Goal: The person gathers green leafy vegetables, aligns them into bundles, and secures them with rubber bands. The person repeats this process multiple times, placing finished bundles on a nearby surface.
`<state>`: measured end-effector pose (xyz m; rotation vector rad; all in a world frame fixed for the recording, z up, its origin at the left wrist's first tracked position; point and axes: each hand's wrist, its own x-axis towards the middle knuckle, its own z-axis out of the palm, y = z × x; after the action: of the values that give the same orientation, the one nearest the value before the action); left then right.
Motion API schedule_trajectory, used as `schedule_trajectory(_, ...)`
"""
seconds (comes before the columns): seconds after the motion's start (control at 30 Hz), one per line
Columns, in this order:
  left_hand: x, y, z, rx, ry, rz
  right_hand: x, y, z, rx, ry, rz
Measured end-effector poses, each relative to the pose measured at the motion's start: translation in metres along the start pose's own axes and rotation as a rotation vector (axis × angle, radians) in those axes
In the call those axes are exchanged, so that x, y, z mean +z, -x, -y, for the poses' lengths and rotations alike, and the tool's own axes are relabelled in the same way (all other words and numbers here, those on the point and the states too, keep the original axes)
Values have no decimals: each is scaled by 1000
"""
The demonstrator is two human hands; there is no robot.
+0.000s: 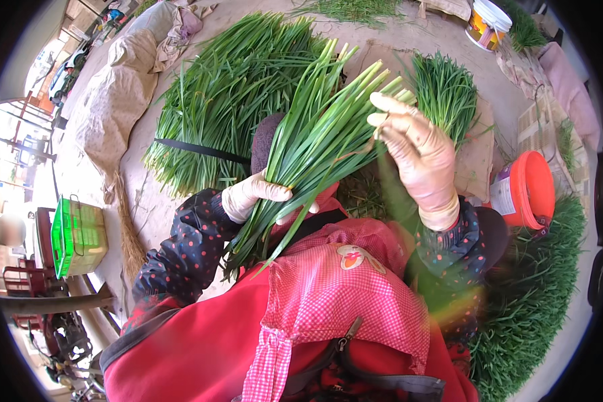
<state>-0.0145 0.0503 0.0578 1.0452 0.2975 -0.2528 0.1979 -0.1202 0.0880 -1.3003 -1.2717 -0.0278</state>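
My left hand [254, 197], in a pale glove, grips a bunch of Chinese chives [326, 135] around its leafy part. The pale cut ends point up and to the right, and the leaf tips hang over my lap. To the right of the bunch is my gloved right hand [417, 156], raised with thumb and fingertips pinched together. A blurred green leaf [399, 193] trails down from those fingertips towards my right sleeve. Behind the bunch lies a large heap of chives [241, 85], with a dark strap [201, 149] across its near part.
A smaller chive pile [444, 93] lies on flattened sacking [475, 166]. At right stand a red bucket [527, 191] and more chives [527, 301]. A white-and-yellow bucket [488, 25] stands far right. To the left are a straw broom [125, 231], a green crate [80, 236] and covering cloth [115, 95].
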Motion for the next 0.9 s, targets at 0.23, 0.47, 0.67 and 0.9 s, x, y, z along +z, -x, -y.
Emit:
schedule_trajectory(0.23,-7,-12,10,103,-76,102,-27,-10,-26,404,-1033,-343)
schedule_trajectory(0.47,11,-11,-1,34,-80,214,-173,71,-44,250,-1370,-499)
schedule_trajectory(0.67,3,-23,0,75,-48,94,-132,119,-19,825,583,82)
schedule_trajectory(0.9,10,-11,-8,74,-95,31,-19,1,46,-167,534,200)
